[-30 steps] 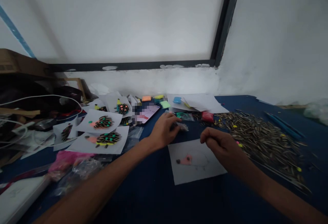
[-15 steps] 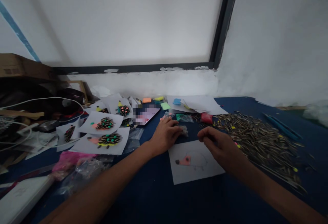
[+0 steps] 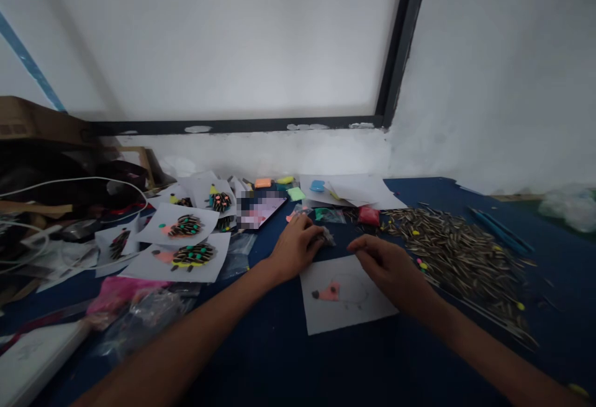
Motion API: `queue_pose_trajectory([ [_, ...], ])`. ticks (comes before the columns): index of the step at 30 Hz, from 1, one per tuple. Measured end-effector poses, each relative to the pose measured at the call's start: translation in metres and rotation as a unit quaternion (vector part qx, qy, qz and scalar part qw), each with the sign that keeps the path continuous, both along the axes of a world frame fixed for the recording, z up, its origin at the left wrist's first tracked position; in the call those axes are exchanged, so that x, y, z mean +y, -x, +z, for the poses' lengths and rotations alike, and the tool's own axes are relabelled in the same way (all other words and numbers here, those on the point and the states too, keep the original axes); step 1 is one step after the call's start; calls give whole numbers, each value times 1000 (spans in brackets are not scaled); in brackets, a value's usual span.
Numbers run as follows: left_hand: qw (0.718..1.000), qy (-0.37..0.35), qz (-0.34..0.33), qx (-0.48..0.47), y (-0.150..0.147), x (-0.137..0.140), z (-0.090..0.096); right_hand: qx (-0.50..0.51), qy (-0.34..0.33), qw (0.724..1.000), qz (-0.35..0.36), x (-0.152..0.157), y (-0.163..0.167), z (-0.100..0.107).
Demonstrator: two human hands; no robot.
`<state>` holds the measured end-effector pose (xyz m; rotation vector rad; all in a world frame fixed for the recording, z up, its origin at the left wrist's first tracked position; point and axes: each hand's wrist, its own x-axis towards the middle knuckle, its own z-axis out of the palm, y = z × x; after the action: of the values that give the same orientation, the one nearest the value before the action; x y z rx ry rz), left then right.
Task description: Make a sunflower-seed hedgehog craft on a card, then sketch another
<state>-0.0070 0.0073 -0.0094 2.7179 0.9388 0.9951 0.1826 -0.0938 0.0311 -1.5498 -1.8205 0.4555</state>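
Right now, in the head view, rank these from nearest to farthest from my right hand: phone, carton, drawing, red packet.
From your right hand:
1. Drawing: nearest, its upper right part hidden by the hand.
2. Red packet: just beyond the hand.
3. Phone: farther off, to the left.
4. Carton: farthest, at the far left.

Two bare forearms (image 3: 212, 323), two bare hands (image 3: 294, 247)

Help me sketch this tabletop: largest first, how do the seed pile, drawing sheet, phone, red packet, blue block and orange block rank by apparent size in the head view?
1. Seed pile
2. Drawing sheet, partly hidden by the right hand
3. Phone
4. Red packet
Blue block and orange block: too alike to rank.
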Motion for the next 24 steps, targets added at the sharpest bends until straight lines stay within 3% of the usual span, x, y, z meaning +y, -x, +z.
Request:
queue_pose_trajectory([
  [5,999,5,38,-19,1,6,-5,0,-8,1000,-3,1,-2,-2],
  [8,996,-26,68,-45,2,6,-6,0,2,1000,12,0,-1,-3],
  [11,996,-51,21,-69,0,1,-2,42,15,999,18,-1,1,-4],
  [14,998,24,-43,-36,-3,-5,6,76,4,997,17,1,-2,-5],
  [16,995,88,-55,-2,-5,-7,13,47,-18,999,10,2,-7,-3],
  [21,954,267,-77,111,1,-7,35,-168,-61,984,-31,5,-19,5],
  [24,946,285,-62,143,4,-7,43,-244,-43,967,-56,6,-21,8],
])
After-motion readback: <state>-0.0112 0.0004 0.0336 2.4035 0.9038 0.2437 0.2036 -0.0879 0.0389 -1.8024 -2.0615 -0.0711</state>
